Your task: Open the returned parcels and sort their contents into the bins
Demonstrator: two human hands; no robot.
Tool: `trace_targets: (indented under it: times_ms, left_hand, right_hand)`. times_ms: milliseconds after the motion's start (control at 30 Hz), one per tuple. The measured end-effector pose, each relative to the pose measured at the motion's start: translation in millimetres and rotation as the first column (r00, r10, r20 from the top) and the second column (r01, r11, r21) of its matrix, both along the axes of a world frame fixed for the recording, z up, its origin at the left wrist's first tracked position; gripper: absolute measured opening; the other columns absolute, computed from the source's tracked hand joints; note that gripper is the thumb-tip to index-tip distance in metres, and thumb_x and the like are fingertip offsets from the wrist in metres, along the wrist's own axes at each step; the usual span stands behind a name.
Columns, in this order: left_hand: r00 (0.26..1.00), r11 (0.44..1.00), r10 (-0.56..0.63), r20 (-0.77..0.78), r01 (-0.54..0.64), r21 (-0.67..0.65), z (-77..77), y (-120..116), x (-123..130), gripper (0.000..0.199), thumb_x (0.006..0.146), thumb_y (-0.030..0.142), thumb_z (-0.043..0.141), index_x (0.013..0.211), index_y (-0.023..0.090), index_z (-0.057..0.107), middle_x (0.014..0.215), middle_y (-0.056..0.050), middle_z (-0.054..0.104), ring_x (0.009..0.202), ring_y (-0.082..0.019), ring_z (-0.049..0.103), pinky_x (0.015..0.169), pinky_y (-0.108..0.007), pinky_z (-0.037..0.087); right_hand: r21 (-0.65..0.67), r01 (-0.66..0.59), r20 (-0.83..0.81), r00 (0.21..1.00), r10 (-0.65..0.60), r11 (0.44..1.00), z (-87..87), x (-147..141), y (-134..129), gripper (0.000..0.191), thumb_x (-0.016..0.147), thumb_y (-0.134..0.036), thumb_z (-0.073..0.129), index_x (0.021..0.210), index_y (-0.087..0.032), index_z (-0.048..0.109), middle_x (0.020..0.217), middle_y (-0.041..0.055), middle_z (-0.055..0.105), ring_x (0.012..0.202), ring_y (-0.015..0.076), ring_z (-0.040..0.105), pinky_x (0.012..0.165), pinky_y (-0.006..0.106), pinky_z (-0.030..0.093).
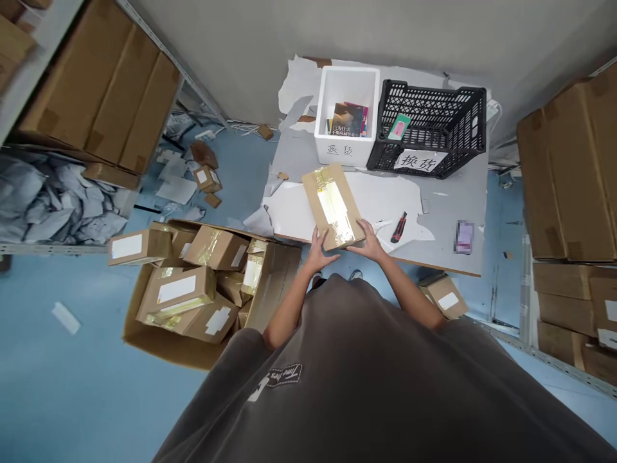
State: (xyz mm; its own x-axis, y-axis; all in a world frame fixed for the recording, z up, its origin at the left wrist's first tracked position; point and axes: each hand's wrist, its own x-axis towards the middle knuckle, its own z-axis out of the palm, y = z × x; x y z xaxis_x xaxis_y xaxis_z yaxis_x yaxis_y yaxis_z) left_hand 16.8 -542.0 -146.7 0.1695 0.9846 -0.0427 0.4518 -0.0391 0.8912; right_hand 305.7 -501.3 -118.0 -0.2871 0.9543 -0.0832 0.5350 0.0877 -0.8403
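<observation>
At the near edge of the worktable [450, 206], our left hand [317, 254] and right hand [370, 245], apart and splayed, touch the taped cardboard parcel [333, 204] near its seven and five o'clock.

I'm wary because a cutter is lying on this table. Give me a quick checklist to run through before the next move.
1. Both hands at the parcel: ok; left hand and right hand touch its near end.
2. Parcel closed: ok; it looks shut, with tape along its upper face.
3. Cutter apart from the hands: ok; it lies right of the right hand.
4. Cutter blade retracted: cannot tell; too small.
5. Label readable: cannot tell; washed out by glare.
6. Table free of scraps: not ok; torn white paper lies across it.
</observation>
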Motion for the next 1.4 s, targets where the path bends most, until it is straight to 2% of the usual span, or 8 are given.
trace_targets:
  times_ms: [400,567,733,833,1000,1133,1267,1400]
  left_hand:
    - [0.992,0.996,-0.083,0.096,0.087,-0.036,25.5,48.3,-13.7,0.093,0.086,0.062,0.091,0.164,0.025,0.056,0.182,-0.025,0.032,0.164,-0.042,0.046,0.109,-0.053,0.065]
    - [0.98,0.996,-0.094,0.176,0.093,0.016,66.4,77.9,-29.3,0.092,0.094,0.058,0.084,0.172,0.029,0.044,0.178,-0.02,0.044,0.153,-0.035,0.059,0.108,-0.047,0.066]
    - [0.971,0.982,-0.161,0.179,0.139,0.13,109.2,136.4,-38.9,0.109,0.093,0.055,0.084,0.182,0.032,0.025,0.184,-0.018,0.038,0.142,-0.035,0.068,0.108,-0.047,0.067]
    - [0.968,0.979,-0.157,0.194,0.127,0.16,102.2,175.1,-26.4,0.108,0.099,0.053,0.078,0.185,0.03,0.016,0.183,-0.017,0.04,0.147,-0.035,0.065,0.115,-0.049,0.063]
    - [0.995,0.999,0.008,0.095,-0.012,0.042,75.9,219.4,3.5,0.082,0.104,0.047,0.069,0.176,0.018,0.042,0.178,-0.022,0.046,0.168,-0.039,0.043,0.136,-0.062,0.039]
    - [0.999,0.991,-0.007,-0.046,0.013,0.136,86.4,205.8,-2.8,0.089,0.093,0.05,0.085,0.173,0.027,0.051,0.188,-0.018,0.029,0.174,-0.047,0.025,0.136,-0.071,0.033]
    - [0.95,0.925,-0.171,-0.263,0.247,0.29,99.9,150.7,-20.5,0.105,0.073,0.052,0.104,0.166,0.033,0.061,0.193,-0.011,0.015,0.175,-0.056,0.012,0.136,-0.076,0.029]
    - [0.895,0.897,-0.247,-0.372,0.356,0.262,87.9,100.9,-20.2,0.105,0.072,0.04,0.107,0.166,0.034,0.061,0.191,-0.013,0.02,0.174,-0.056,0.016,0.133,-0.075,0.038]
  right_hand:
    - [0.057,0.132,0.083,0.987,-0.137,0.99,14.1,-25.9,-4.0,0.086,0.084,-0.043,0.083,0.163,-0.025,0.057,0.17,0.0181,0.048,0.164,0.0395,0.044,0.131,0.059,0.046]
    - [0.167,0.185,0.075,0.977,-0.199,0.969,59.6,-33.5,15.9,0.092,0.091,-0.054,0.078,0.172,-0.026,0.045,0.167,0.0164,0.055,0.154,0.0394,0.056,0.125,0.059,0.054]
    - [0.261,0.151,0.118,0.975,-0.187,0.954,108.1,-24.7,88.7,0.103,0.101,-0.056,0.067,0.185,-0.032,0.012,0.178,0.014,0.046,0.15,0.0428,0.059,0.119,0.066,0.057]
    - [0.257,0.141,0.128,0.975,-0.179,0.956,105.9,-22.7,139.6,0.1,0.103,-0.055,0.064,0.185,-0.03,0.013,0.177,0.0152,0.047,0.153,0.0442,0.056,0.122,0.074,0.051]
    - [0.106,0.175,0.156,0.969,-0.19,0.979,77.1,-26.0,179.9,0.098,0.101,-0.062,0.064,0.181,-0.02,0.027,0.175,0.0211,0.047,0.156,0.0428,0.053,0.13,0.071,0.043]
    - [0.142,0.123,0.187,0.971,-0.148,0.982,79.4,-7.4,155.7,0.096,0.099,-0.072,0.066,0.179,-0.027,0.036,0.181,0.0171,0.039,0.165,0.0418,0.043,0.132,0.069,0.04]
    - [0.204,0.032,0.285,0.954,-0.09,0.979,92.0,23.5,97.6,0.104,0.091,-0.078,0.077,0.177,-0.03,0.043,0.19,0.0148,0.019,0.171,0.048,0.03,0.131,0.072,0.041]
    - [0.153,-0.006,0.326,0.944,-0.045,0.988,83.6,28.7,46.8,0.102,0.087,-0.068,0.085,0.175,-0.031,0.048,0.189,0.0152,0.021,0.17,0.0496,0.031,0.13,0.072,0.042]
